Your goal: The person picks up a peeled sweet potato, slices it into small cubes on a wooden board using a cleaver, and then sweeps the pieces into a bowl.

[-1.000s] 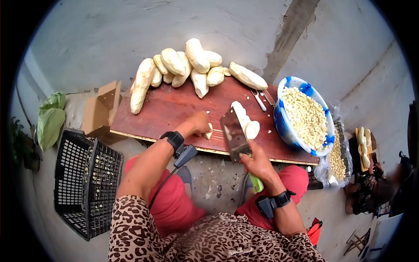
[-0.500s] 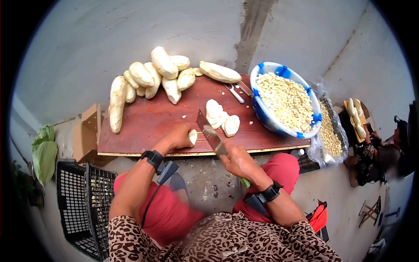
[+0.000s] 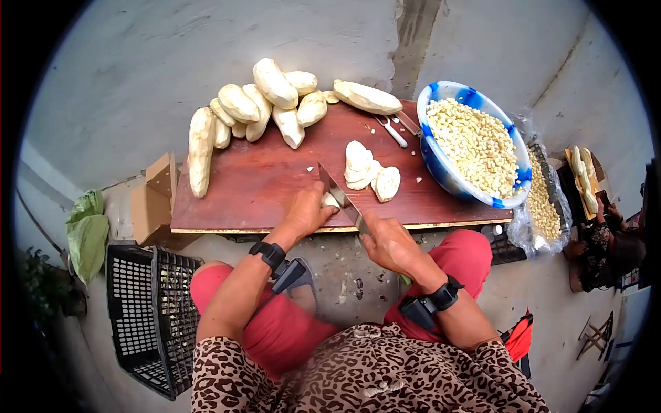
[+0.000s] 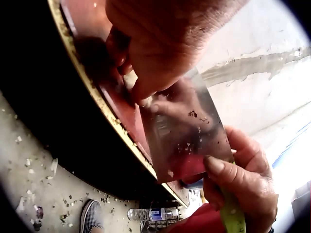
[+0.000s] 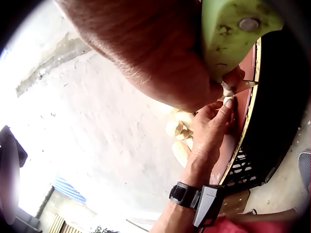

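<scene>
On the red-brown board, my left hand (image 3: pixel 303 212) holds a small piece of peeled white root (image 3: pixel 329 201) near the front edge. My right hand (image 3: pixel 392 246) grips a cleaver by its green handle (image 4: pixel 233 216), the thumb at the blade's base in the left wrist view. The broad cleaver blade (image 3: pixel 342 197) stands on edge right beside the left fingertips and the piece. Several round white slices (image 3: pixel 359 165) lie just beyond the blade. In the right wrist view, my left hand (image 5: pixel 211 128) is partly covered by the right hand and handle.
Whole peeled roots (image 3: pixel 237 103) are piled along the board's (image 3: pixel 255 199) back. A white-handled peeler (image 3: pixel 396 134) lies near a blue-and-white bowl (image 3: pixel 430 148) of diced root. Black crates (image 3: pixel 131 303) stand at left on the floor. Another person (image 3: pixel 606 248) is at far right.
The cleaver has moved left from beside the slices to the piece in my left hand. My left hand has turned, its fingers now close against the blade. The head view has shifted.
</scene>
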### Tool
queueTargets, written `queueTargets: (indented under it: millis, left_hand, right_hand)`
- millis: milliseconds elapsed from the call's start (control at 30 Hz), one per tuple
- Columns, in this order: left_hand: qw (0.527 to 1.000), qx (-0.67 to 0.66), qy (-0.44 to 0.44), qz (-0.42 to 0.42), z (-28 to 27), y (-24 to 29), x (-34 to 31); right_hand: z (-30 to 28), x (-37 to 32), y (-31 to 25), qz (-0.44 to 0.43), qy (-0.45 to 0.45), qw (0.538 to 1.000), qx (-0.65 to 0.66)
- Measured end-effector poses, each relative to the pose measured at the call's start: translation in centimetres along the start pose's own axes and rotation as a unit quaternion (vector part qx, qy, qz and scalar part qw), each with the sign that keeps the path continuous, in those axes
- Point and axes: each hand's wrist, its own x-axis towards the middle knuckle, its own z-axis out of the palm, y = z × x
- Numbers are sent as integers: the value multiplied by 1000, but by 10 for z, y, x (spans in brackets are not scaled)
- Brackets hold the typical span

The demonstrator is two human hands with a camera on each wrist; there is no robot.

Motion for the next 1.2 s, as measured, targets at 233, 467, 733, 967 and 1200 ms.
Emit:
queueTargets:
  millis: [233, 467, 733, 967, 1200]
  left_hand:
    - [995, -34, 76, 60, 5, -6, -10]
    - [969, -108, 152, 163, 20, -14, -14]
    - [962, -134, 175, 163, 25, -15, -18]
    - [950, -144, 212, 178, 32, -18, -18]
    - [950, -150, 209, 179, 30, -16, -20]
  right_hand:
    - [-2, 0, -8, 5, 6, 999, -44]
    - [-5, -5, -9, -50, 49, 997, -43]
    - [-4, -7, -9, -84, 21, 990, -108]
    - [-17, 4, -4, -117, -43, 983, -135]
    - [-4, 22, -2, -113, -79, 975, -173]
